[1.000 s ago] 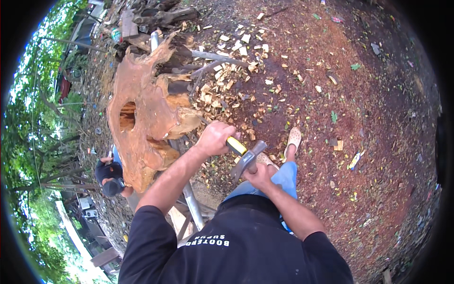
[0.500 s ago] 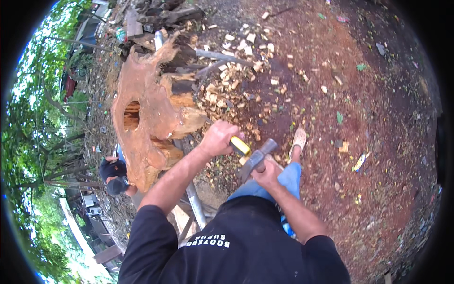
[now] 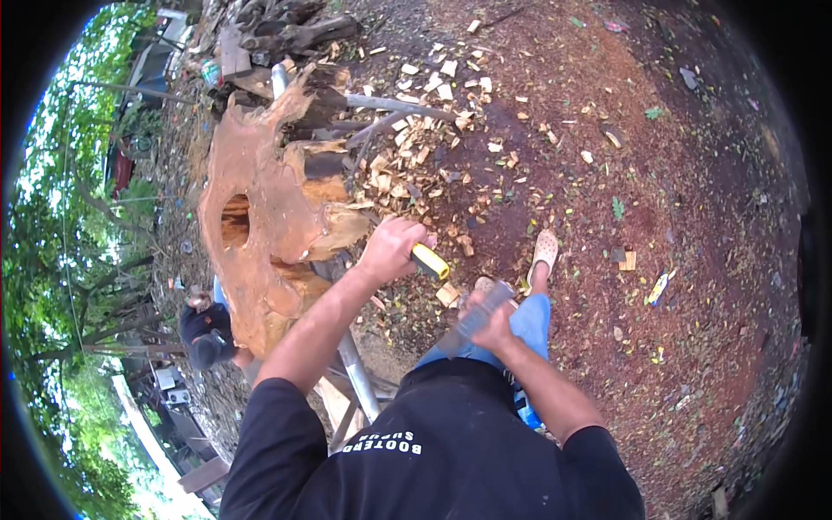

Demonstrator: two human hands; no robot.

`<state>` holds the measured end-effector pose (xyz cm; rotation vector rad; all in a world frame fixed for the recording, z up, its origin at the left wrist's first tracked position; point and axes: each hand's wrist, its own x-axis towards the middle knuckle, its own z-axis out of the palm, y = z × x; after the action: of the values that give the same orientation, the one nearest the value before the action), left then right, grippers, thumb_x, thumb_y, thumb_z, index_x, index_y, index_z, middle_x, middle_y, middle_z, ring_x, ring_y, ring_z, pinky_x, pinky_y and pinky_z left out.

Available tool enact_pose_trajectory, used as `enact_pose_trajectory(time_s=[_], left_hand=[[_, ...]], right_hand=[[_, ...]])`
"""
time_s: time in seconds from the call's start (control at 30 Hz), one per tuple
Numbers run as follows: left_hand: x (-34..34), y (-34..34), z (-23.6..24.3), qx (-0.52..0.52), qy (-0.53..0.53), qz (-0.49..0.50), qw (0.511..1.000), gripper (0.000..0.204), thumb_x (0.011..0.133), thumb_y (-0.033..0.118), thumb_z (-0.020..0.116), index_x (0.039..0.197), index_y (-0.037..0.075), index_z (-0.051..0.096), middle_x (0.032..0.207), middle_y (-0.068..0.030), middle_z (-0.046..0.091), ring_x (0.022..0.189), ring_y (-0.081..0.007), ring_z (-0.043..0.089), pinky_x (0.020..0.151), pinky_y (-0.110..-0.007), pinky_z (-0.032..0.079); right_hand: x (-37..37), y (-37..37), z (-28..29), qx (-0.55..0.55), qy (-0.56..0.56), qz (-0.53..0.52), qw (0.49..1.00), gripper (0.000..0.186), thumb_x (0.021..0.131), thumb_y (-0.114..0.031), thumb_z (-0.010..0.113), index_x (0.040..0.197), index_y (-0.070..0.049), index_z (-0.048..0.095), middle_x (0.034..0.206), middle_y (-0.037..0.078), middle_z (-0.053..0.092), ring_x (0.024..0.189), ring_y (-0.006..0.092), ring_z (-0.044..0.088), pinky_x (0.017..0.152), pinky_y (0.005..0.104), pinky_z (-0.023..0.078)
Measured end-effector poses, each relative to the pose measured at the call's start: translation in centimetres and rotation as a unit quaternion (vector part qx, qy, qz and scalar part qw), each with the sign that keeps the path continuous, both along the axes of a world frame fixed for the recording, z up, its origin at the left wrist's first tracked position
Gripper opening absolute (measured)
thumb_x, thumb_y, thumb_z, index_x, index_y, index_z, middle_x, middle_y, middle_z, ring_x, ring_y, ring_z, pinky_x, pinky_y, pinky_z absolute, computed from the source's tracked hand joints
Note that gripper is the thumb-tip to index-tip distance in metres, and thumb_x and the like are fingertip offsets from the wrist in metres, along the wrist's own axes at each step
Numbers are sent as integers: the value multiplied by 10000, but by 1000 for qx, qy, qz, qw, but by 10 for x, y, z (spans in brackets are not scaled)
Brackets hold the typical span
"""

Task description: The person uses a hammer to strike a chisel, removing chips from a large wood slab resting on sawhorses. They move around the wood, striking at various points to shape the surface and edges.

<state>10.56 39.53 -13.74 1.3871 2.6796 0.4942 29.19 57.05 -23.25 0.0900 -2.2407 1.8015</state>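
Observation:
My left hand (image 3: 392,250) is closed around a yellow-and-black chisel handle (image 3: 430,261) beside the pale, splintered right edge of a reddish-brown slab of gnarled wood (image 3: 251,160); the blade is mostly hidden by my fingers. The slab has an oblong hole (image 3: 235,221) and rests on a metal tube frame (image 3: 360,377). Just right of and below the chisel, my right hand (image 3: 494,330) grips a hammer (image 3: 464,325), whose head is smeared by motion and is a little apart from the handle's end.
A co-worker (image 3: 204,329) in a dark top bends at the slab's far left. Gnarled logs (image 3: 303,30) are piled at the top. Wood chips (image 3: 407,178) are strewn over red-brown dirt. My shoe (image 3: 544,256) is on the ground at right. Trees (image 3: 52,260) line the left.
The hammer has dropped slightly from the chisel's end and become blurred. My left hand with the chisel has shifted slightly. The co-worker's arm and head have moved a little.

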Motion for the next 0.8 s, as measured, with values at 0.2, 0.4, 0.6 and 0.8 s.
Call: enact_pose_trajectory(time_s=[0.2, 0.4, 0.6, 0.8], left_hand=[[-1, 5, -2, -15, -53, 38, 998, 184, 778, 156, 751, 802, 101, 578, 741, -78, 600, 776, -302, 611, 733, -441, 446], [-35, -16, -7, -16, 35, 83, 996, 290, 865, 272, 741, 743, 91, 549, 718, -83, 575, 748, -292, 584, 723, -430, 442], [-14, 46, 20, 67, 24, 33, 997, 301, 855, 266, 756, 708, 103, 549, 651, -64, 559, 644, -287, 589, 626, -423, 454], [2, 34, 19, 49, 12, 112, 992, 328, 864, 261, 749, 696, 86, 529, 623, -90, 550, 595, -301, 580, 572, -432, 453]], right_hand=[[-13, -13, -16, -28, -29, 6, 999, 203, 725, -90, 709, 701, -25, 518, 590, 152, 537, 496, 307, 552, 495, 385, 423], [-19, -16, -35, -110, -212, 10, 971, 125, 751, -67, 673, 847, -13, 613, 601, 126, 574, 530, 225, 591, 542, 384, 461], [0, 25, -30, -104, -266, 24, 958, 188, 759, -46, 647, 943, -9, 659, 714, 87, 605, 629, 164, 589, 611, 361, 481], [0, 24, -8, -172, -248, 45, 952, 229, 777, -51, 682, 1002, -8, 684, 813, 60, 666, 735, 133, 641, 694, 323, 520]])
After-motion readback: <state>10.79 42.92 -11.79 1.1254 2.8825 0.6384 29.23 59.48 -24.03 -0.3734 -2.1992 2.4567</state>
